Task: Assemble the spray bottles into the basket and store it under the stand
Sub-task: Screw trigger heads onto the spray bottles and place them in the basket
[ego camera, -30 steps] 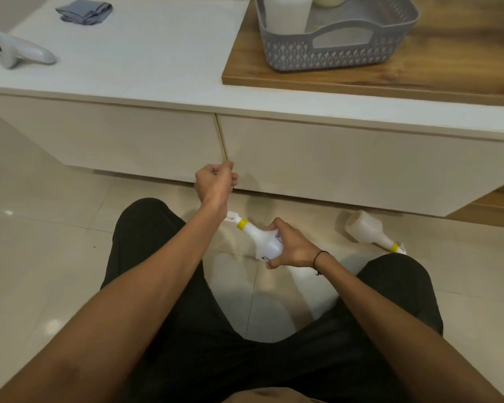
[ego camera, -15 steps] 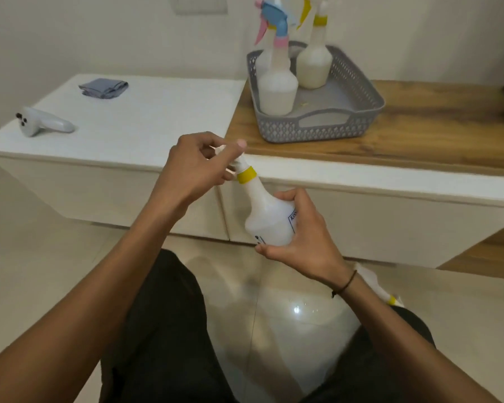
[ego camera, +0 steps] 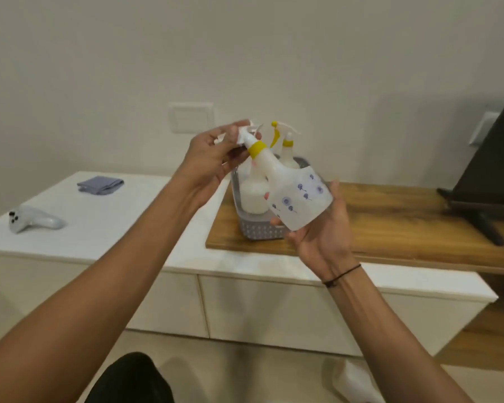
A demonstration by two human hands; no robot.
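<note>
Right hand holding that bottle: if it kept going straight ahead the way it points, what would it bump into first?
Probably the basket on the stand: the right hand with its bottle sits just before the basket's near wall. Depth is unclear, so it might pass above the rim.

Nothing here can be read as words or numbers. The only printing in sight is on the tilted spray bottle: a scatter of small blue-purple round marks with thin stems across its white body, too blurred to tell whether they include any lettering.
</note>
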